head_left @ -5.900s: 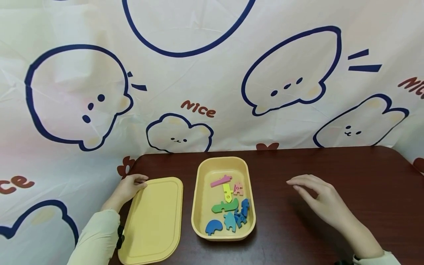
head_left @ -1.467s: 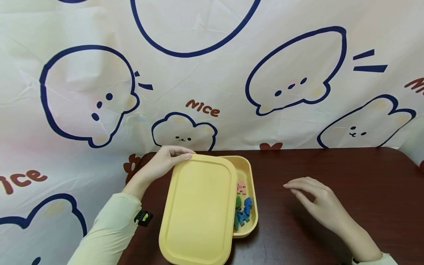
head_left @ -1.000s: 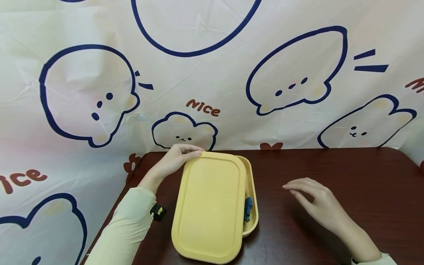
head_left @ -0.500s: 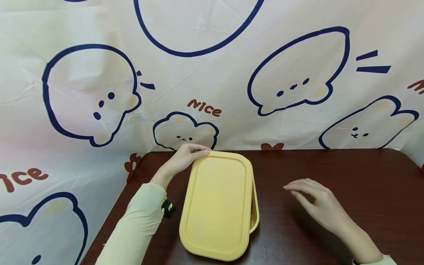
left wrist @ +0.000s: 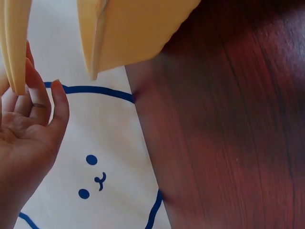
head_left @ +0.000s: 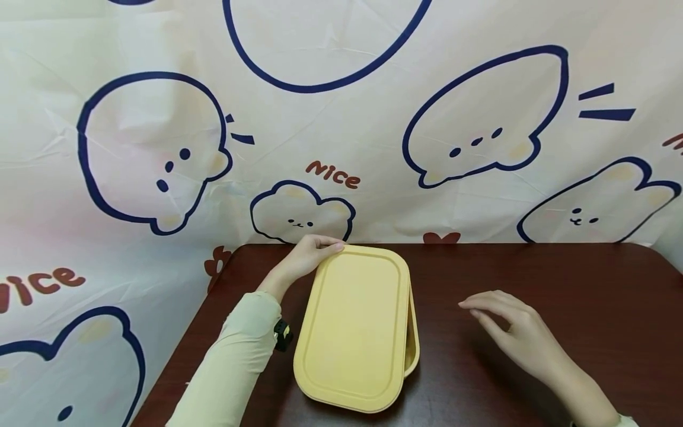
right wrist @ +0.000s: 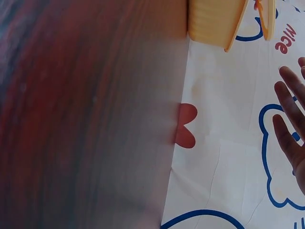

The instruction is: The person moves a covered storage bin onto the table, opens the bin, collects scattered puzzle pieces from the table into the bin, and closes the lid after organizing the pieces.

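Note:
With thumb and fingers my left hand pinches the far left corner of a flat yellow lid. The lid is slightly askew over a yellow rectangular box, whose right side shows past it. A gap separates lid and box in the right wrist view, where the box wall stands apart from the lid's edge. Inside the box, the contents are hidden in the head view. My right hand hovers to the right of the box, fingers relaxed and slightly bent, holding nothing.
A dark brown wooden table carries the box. Behind it and to the left hangs a white cloth with blue cartoon outlines and red lettering. The table's far edge lies just beyond the box.
My left hand has carried the lid from the table's left side rightward over the box, covering the coloured puzzle pieces. Lately it has shifted slightly further right. My right hand has barely moved.

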A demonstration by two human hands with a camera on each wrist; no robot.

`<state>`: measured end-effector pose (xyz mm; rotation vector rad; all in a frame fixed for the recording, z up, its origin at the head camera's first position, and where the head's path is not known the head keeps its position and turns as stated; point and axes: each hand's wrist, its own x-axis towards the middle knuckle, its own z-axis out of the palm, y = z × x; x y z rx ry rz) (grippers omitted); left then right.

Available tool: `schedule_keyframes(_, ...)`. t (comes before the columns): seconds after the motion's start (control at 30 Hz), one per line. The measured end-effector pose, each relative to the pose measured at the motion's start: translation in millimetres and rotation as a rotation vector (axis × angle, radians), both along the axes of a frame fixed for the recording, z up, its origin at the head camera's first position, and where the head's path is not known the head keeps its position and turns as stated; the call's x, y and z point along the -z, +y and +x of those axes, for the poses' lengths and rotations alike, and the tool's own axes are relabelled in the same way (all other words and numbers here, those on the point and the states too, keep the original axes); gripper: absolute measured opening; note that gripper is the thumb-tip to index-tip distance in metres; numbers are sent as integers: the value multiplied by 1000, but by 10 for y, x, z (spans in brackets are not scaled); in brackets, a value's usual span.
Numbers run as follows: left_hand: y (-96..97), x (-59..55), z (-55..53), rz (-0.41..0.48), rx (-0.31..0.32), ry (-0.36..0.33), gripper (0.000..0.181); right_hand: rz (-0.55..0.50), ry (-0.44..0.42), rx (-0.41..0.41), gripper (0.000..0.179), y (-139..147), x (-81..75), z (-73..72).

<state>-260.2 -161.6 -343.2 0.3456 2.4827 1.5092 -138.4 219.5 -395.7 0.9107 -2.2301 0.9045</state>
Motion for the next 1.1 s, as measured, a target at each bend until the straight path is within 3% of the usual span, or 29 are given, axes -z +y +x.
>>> schedule_keyframes(0.3,101,33,-13,-3,-23,1,36,20,-92,45,46,28,-8,38)
schedule_keyframes(0.53,108,42,-25,-2,-84,-34,36,17,-72,29,48,24,1,16)
schedule_keyframes(0.77,142,20,-71,-33,-124,-18,36,14,-54,21,48,17,19,-3)
schedule_keyframes(1.1,166,90,-134,-29,-99,-3,35,28,-95,37,47,8,12,21)
